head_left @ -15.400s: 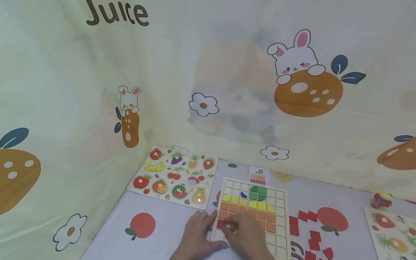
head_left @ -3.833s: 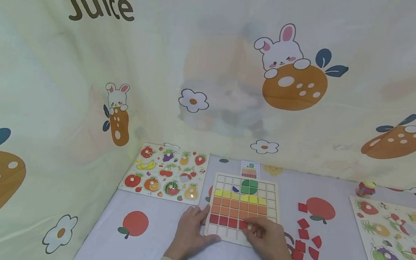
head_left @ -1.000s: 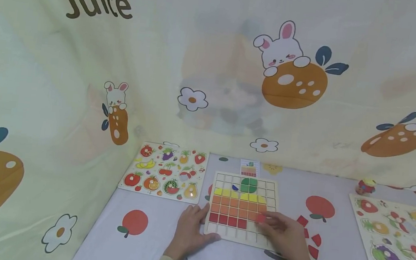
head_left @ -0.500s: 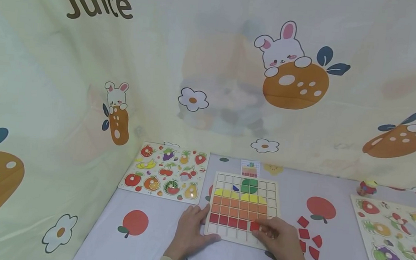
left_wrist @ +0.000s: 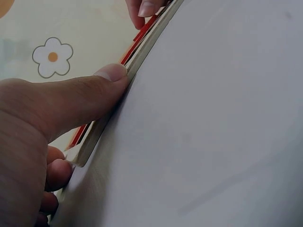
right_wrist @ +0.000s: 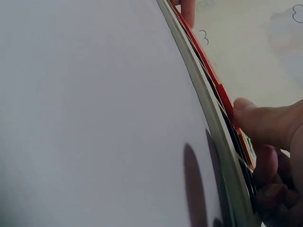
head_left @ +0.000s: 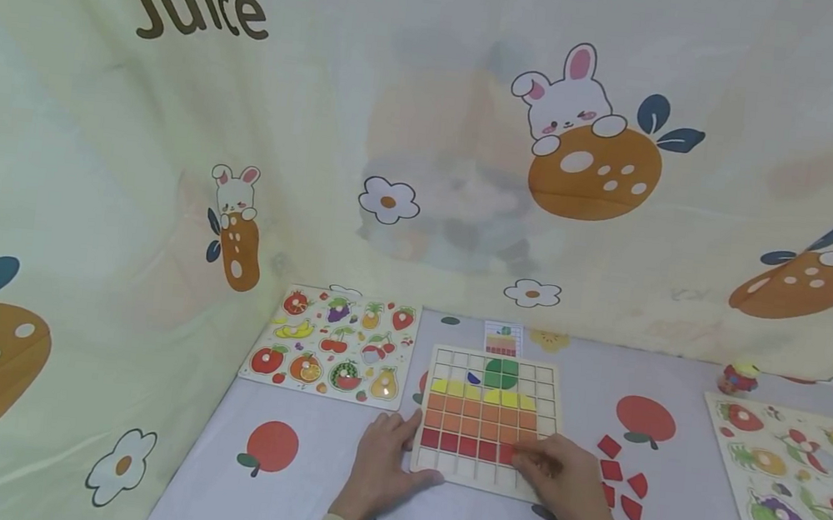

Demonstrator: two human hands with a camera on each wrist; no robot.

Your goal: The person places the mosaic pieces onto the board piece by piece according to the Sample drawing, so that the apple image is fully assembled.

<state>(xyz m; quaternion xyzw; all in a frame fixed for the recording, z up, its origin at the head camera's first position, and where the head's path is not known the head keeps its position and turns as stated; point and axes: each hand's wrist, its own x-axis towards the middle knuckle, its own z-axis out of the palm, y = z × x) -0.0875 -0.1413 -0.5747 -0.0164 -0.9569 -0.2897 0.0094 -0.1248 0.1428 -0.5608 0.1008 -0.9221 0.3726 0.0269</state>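
Note:
A wooden grid board point(head_left: 549, 407) lies on the table, set with coloured tiles. Green, yellow and orange tiles stand above a row of red square tiles point(head_left: 468, 447); a small blue tile point(head_left: 474, 378) lies left of the green ones. At the board's near left corner, my left hand point(head_left: 381, 466) holds it, thumb along the near edge and fingers at the left side. My right hand point(head_left: 561, 479) pinches a red square tile point(head_left: 507, 454) at the right end of the red row. In the right wrist view, the thumb point(right_wrist: 265, 120) meets that tile, slightly raised.
Loose red pieces point(head_left: 610, 470), squares and quarter rounds, lie right of the board. A pattern card point(head_left: 503, 338) sits behind it. Fruit puzzle boards lie left point(head_left: 333, 344) and right point(head_left: 793, 497). A small toy figure point(head_left: 739, 379) stands at the back right.
My right hand has brought a red square tile left and down to the right end of the red row. Earlier, that row grew rightward tile by tile. The left hand stays at the corner.

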